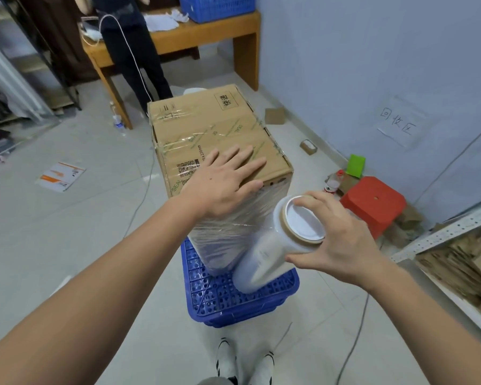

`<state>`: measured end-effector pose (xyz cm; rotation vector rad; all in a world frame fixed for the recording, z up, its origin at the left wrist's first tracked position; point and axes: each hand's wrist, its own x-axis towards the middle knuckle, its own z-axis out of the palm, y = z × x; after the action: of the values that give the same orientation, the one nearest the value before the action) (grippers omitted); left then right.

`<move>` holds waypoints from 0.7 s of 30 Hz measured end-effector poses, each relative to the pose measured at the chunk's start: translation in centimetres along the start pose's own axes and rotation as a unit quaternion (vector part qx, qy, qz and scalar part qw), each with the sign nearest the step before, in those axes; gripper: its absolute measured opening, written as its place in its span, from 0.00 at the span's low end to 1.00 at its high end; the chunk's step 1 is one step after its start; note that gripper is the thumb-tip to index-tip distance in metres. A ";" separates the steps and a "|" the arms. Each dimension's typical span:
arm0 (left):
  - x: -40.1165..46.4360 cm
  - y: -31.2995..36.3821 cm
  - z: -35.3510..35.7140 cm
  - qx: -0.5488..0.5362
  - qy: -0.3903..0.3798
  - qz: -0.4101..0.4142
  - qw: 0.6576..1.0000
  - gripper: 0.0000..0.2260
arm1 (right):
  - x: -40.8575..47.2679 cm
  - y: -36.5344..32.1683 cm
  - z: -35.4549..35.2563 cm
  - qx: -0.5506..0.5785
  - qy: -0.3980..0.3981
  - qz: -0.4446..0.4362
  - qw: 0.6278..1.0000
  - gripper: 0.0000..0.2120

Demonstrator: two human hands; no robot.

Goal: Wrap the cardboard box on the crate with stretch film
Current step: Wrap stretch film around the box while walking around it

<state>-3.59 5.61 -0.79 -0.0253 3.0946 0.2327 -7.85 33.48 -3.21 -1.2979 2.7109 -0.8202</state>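
While the left hand presses flat, fingers straight, on the taped brown cardboard box, the right hand grips a clear stretch-film roll by its top end. Box sits on a blue perforated plastic crate — film covers its near side.

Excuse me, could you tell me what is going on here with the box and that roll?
A person is wrapping a cardboard box that stands on a blue crate in stretch film. The left hand lies flat on the box top, steadying it. The right hand grips the upper end of the film roll, held against the box's near corner. Film already covers the near lower side; the top is still bare cardboard.
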 end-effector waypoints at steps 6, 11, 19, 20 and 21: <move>0.0 -0.2 0.2 -0.001 0.001 0.005 1.000 0.27 | -0.6 -0.7 -0.5 -0.024 0.007 0.014 1.000 0.41; 0.1 -0.2 0.2 0.003 0.002 0.007 1.000 0.27 | -0.4 -1.2 -2.1 -0.063 -0.009 0.033 0.997 0.48; 0.0 -0.3 0.5 0.004 0.004 0.009 1.000 0.28 | 1.1 -0.6 -2.0 -0.129 0.000 0.112 0.985 0.45; 0.0 -0.3 0.5 0.004 0.003 0.009 1.000 0.28 | 1.5 -0.5 -1.9 -0.130 -0.004 0.116 0.985 0.45; 0.0 -0.3 0.5 0.004 0.003 0.009 1.000 0.29 | 1.8 -0.4 -1.8 -0.129 -0.006 0.120 0.984 0.45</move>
<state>-3.60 5.38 -1.35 0.0009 3.1036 0.2223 -9.14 32.75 -1.09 -0.9728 2.9607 -0.4503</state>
